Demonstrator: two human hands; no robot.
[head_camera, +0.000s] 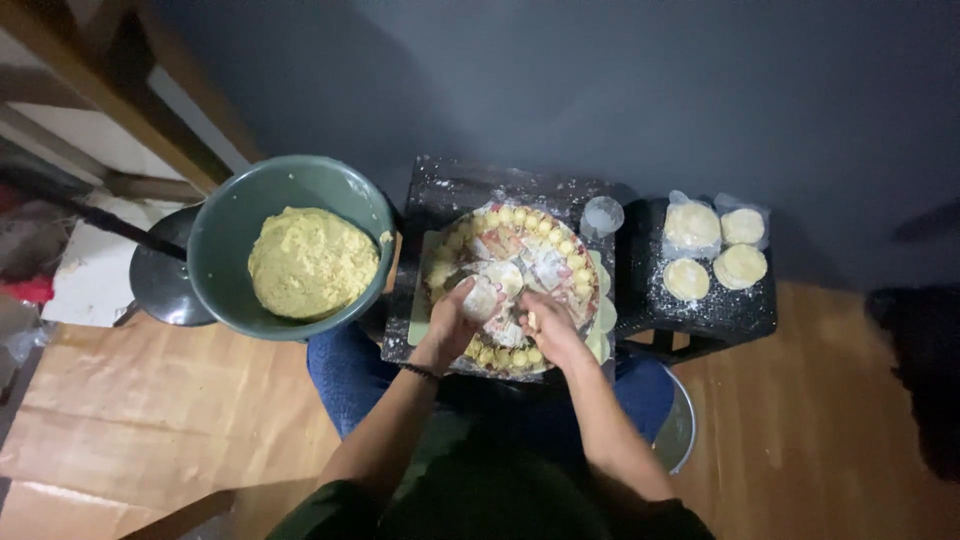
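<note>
- A flattened dough disc (481, 297), pale and floured, lies in the left hand (452, 325), whose fingers curl up around its edge to cup it, over the near half of the round tray (585, 290).
- The right hand (545, 325) sits just beside it with its fingers bent inward and pinched on a small yellowish bit (too small to tell what exactly).
- The round tray rests on a dark, flour-dusted board (440, 195); small yellow dough balls (520, 215) line its rim in a ring.
- A small clear cup (602, 214) stands at the board's far right corner.
- Right of the board, a dark stool (735, 310) carries four flat dough rounds (692, 225) on plastic.
- Left of the board, a green bowl (225, 240) holds a mound of yellow filling (312, 262).
</note>
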